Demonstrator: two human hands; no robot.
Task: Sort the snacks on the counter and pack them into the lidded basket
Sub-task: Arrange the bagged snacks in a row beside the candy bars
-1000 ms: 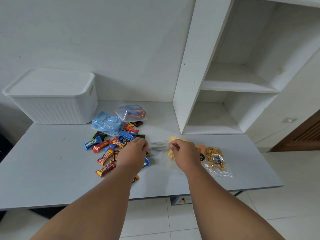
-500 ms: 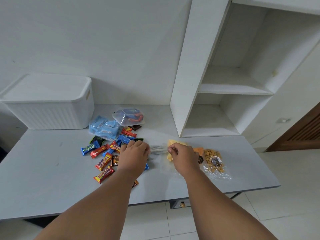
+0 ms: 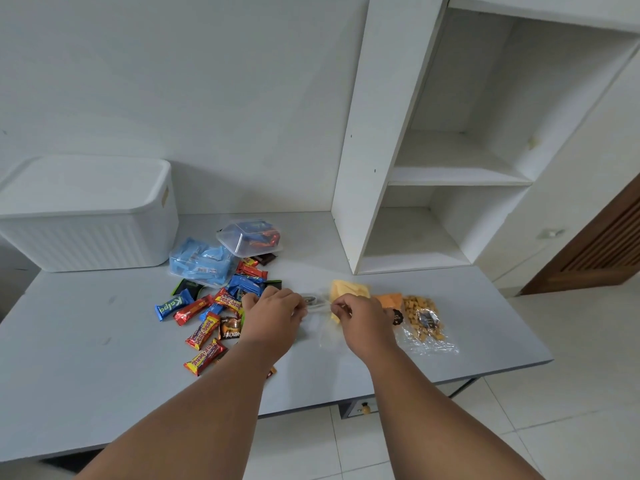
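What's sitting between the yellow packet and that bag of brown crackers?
An orange packet, seen in the head view just beyond the right hand.

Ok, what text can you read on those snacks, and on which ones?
"Kalpa": blue bar.
"beng-beng": red-and-yellow bars.
"nextar": brown pack, seen upside down.
Blue packets, tub and cracker bag label: print too blurred to read.
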